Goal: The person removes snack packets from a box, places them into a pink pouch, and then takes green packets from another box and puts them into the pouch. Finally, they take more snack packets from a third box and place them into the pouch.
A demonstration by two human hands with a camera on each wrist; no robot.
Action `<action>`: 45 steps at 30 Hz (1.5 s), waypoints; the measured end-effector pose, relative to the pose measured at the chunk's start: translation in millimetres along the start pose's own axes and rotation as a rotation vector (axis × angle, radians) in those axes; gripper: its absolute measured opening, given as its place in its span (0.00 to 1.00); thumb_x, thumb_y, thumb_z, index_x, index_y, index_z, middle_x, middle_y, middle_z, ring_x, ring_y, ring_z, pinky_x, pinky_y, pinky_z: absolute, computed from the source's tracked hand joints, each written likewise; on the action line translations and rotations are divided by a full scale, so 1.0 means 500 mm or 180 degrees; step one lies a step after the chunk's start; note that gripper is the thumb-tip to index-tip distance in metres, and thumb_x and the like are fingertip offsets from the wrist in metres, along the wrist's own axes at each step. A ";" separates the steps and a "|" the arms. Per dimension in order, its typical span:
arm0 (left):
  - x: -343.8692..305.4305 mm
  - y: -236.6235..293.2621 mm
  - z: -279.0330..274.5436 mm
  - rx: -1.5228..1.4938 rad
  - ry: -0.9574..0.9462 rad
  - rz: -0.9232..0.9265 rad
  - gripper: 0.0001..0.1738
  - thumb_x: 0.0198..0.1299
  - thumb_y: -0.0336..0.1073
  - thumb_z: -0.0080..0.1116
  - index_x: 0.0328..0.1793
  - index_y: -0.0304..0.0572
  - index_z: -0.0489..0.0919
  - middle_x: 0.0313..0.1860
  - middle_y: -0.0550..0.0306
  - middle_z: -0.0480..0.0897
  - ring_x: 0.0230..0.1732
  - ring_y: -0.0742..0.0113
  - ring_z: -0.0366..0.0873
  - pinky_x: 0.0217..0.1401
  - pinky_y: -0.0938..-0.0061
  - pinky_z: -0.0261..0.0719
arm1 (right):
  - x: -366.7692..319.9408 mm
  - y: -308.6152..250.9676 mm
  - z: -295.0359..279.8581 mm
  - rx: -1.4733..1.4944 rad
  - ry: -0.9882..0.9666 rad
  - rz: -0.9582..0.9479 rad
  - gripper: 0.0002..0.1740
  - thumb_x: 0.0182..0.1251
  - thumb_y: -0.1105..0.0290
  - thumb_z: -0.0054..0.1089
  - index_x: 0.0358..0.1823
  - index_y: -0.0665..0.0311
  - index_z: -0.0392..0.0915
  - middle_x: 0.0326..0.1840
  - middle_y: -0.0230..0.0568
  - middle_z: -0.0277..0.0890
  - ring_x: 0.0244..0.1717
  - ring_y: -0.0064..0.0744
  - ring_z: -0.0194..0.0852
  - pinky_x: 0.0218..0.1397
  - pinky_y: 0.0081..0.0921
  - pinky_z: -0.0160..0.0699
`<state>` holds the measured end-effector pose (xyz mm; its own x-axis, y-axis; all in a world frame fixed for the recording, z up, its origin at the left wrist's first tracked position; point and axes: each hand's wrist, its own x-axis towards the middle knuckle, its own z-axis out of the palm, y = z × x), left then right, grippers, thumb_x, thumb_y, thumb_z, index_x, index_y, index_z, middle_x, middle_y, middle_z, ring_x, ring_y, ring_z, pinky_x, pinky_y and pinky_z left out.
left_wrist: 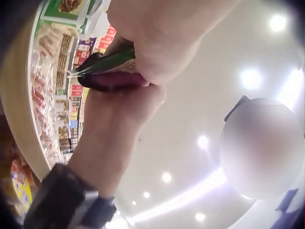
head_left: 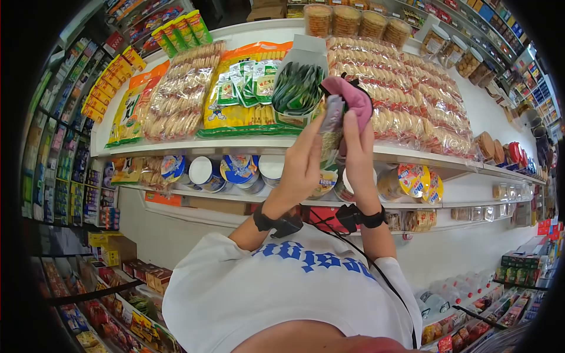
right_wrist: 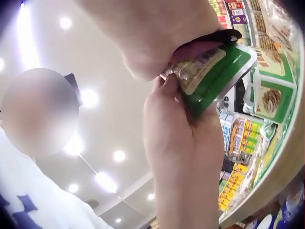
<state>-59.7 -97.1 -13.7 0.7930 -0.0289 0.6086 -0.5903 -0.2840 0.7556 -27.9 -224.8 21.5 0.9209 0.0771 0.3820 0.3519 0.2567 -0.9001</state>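
Note:
Both hands meet over the front edge of a display shelf. My left hand [head_left: 301, 165] pinches a small green snack packet [right_wrist: 217, 76] with a pale label. My right hand [head_left: 359, 144] grips a pink cloth item [head_left: 353, 97] with black edging, which looks like a small pouch. In the right wrist view the packet lies right against the cloth's black edge [right_wrist: 231, 36]. Just behind the hands stands an open white carton [head_left: 309, 46] full of dark green packets [head_left: 300, 88]. Similar green-and-white packets [head_left: 265, 79] lie left of it on a yellow bag [head_left: 232, 120].
Bagged round biscuits [head_left: 376, 76] cover the shelf at the right, with more biscuit bags [head_left: 182, 94] at the left. Clear jars [head_left: 344, 22] line the back. A lower shelf holds tubs [head_left: 240, 167] beneath the hands. A black cable [head_left: 376, 267] hangs across the white shirt.

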 end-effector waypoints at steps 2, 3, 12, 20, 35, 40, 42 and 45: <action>0.006 -0.006 -0.009 -0.0407 0.0364 -0.0291 0.25 0.81 0.31 0.41 0.79 0.29 0.64 0.65 0.36 0.79 0.65 0.47 0.79 0.68 0.68 0.73 | -0.022 0.022 0.005 0.0232 0.0167 0.0242 0.32 0.79 0.68 0.56 0.78 0.75 0.59 0.76 0.46 0.66 0.76 0.30 0.63 0.78 0.27 0.57; 0.010 -0.009 -0.012 -0.0612 0.0550 -0.0441 0.25 0.81 0.33 0.40 0.79 0.29 0.64 0.64 0.37 0.79 0.62 0.47 0.80 0.67 0.69 0.73 | -0.034 0.033 0.008 0.0352 0.0257 0.0358 0.33 0.78 0.69 0.58 0.78 0.74 0.60 0.76 0.45 0.67 0.75 0.28 0.63 0.78 0.27 0.58; 0.028 -0.023 -0.037 0.0054 0.0139 -0.0542 0.35 0.77 0.35 0.53 0.85 0.35 0.56 0.68 0.41 0.72 0.68 0.57 0.72 0.72 0.64 0.68 | -0.071 0.073 -0.004 -0.0067 0.0814 0.0450 0.24 0.76 0.72 0.63 0.69 0.72 0.70 0.58 0.36 0.81 0.57 0.19 0.76 0.63 0.23 0.75; -0.006 -0.008 0.019 -0.1595 -0.0095 -0.0625 0.46 0.77 0.39 0.51 0.88 0.33 0.37 0.88 0.41 0.44 0.88 0.55 0.39 0.87 0.64 0.36 | -0.161 0.153 -0.003 0.0267 -0.0326 0.0485 0.33 0.80 0.65 0.49 0.82 0.65 0.54 0.79 0.40 0.62 0.77 0.32 0.60 0.78 0.31 0.61; 0.021 -0.036 -0.001 -0.3916 0.0624 -0.2383 0.26 0.78 0.53 0.51 0.59 0.36 0.80 0.52 0.48 0.86 0.55 0.58 0.86 0.62 0.65 0.83 | -0.150 0.126 -0.020 -0.1767 -0.1047 -0.0785 0.37 0.73 0.63 0.55 0.78 0.74 0.60 0.85 0.59 0.53 0.87 0.57 0.43 0.86 0.48 0.39; 0.001 -0.039 0.068 -0.4289 0.1077 -0.2279 0.14 0.72 0.41 0.64 0.58 0.45 0.81 0.45 0.64 0.85 0.44 0.74 0.84 0.49 0.76 0.84 | -0.156 0.145 -0.031 -0.1041 0.0101 -0.0262 0.34 0.83 0.58 0.48 0.77 0.79 0.57 0.79 0.55 0.62 0.81 0.40 0.57 0.83 0.38 0.50; -0.006 -0.021 0.092 -0.4025 0.1189 -0.2160 0.19 0.71 0.40 0.64 0.64 0.43 0.78 0.52 0.62 0.84 0.50 0.74 0.82 0.57 0.75 0.81 | -0.166 0.146 -0.024 -0.0963 0.0282 -0.0123 0.33 0.84 0.60 0.45 0.79 0.78 0.55 0.80 0.54 0.60 0.80 0.40 0.58 0.82 0.36 0.52; -0.004 -0.002 0.126 -0.3519 0.0796 -0.1657 0.30 0.70 0.38 0.64 0.75 0.41 0.70 0.63 0.57 0.79 0.63 0.70 0.77 0.68 0.72 0.74 | -0.175 0.163 -0.024 -0.0809 0.1201 0.0046 0.27 0.85 0.65 0.47 0.74 0.78 0.63 0.72 0.51 0.71 0.71 0.38 0.71 0.75 0.31 0.67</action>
<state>-51.3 -157.1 -31.2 0.9915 0.0623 0.1140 -0.1216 0.7541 0.6454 -77.5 -222.0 -87.9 0.9061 -0.2896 0.3085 0.3252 0.0099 -0.9456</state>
